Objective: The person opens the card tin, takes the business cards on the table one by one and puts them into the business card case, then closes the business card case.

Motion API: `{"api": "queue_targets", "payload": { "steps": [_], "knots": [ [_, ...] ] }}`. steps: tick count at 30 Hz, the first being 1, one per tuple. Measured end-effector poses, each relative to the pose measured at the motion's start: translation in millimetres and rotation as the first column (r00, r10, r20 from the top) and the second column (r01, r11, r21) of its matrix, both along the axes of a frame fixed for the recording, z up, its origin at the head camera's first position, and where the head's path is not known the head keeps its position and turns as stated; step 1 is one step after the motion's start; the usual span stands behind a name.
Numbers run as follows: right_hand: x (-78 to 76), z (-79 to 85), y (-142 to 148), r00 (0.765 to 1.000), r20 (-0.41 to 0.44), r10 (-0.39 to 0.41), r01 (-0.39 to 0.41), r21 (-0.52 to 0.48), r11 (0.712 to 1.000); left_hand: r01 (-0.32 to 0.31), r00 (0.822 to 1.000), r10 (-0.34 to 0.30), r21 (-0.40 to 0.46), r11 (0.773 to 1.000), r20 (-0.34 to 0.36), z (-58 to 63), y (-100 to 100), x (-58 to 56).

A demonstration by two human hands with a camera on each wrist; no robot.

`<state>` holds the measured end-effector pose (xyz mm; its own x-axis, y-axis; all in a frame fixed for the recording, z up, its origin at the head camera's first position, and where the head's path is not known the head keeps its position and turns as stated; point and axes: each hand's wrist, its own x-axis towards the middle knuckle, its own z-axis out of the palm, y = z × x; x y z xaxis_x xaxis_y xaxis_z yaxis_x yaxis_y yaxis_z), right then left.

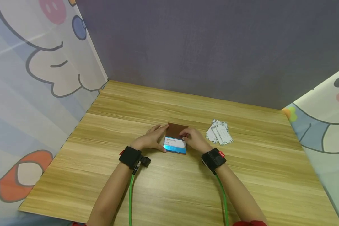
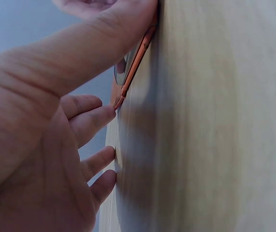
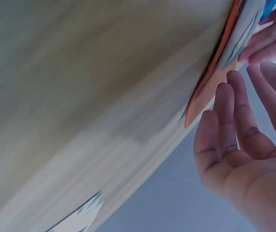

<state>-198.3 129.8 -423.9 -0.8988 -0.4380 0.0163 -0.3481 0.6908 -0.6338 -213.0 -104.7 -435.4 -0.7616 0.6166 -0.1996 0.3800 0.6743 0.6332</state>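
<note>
A brown folding card holder lies spread on the table. Across its near half is a card with white and bright blue bands. My left hand spans the holder's left side, the fingers at its far left corner and the thumb by the near left edge. Over the holder's right side is my right hand, its fingers loosely bent near the card's top edge. In the right wrist view those fingers show nothing between them. The holder's orange edge is seen side-on below the left thumb.
Several white cards with leafy borders lie overlapping to the right of my right hand. A wood-grain table carries everything, and a dark grey panel rises behind it. Green cables run along both forearms.
</note>
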Motion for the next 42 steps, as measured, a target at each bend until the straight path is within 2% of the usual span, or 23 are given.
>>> {"api": "queue_targets", "payload": {
  "steps": [8, 14, 28, 37, 42],
  "knots": [
    [0.9, 4.8, 26, 0.995, 0.027, -0.091, 0.092, -0.009, 0.996, 0.014, 1.000, -0.014, 0.009, 1.000, -0.002, -0.8, 0, -0.8],
    [-0.3, 6.7, 47, 0.981, 0.032, -0.191, 0.191, 0.009, 0.982, 0.014, 1.000, -0.014, 0.012, 1.000, -0.003, -2.0, 0, -1.1],
    [-0.3, 4.5, 93, 0.952, -0.102, -0.288, 0.297, 0.090, 0.951, 0.023, 1.000, -0.023, 0.016, 1.000, 0.000, -1.2, -1, -1.9],
    [1.2, 2.6, 117, 0.938, -0.072, -0.339, 0.346, 0.137, 0.928, 0.026, 1.000, -0.027, 0.015, 1.000, 0.003, 0.8, -1, -1.2],
    [3.8, 3.1, 126, 0.923, -0.024, -0.385, 0.383, 0.173, 0.907, 0.026, 1.000, -0.026, 0.017, 1.000, 0.002, -0.5, -1, -1.6]
  ]
}}
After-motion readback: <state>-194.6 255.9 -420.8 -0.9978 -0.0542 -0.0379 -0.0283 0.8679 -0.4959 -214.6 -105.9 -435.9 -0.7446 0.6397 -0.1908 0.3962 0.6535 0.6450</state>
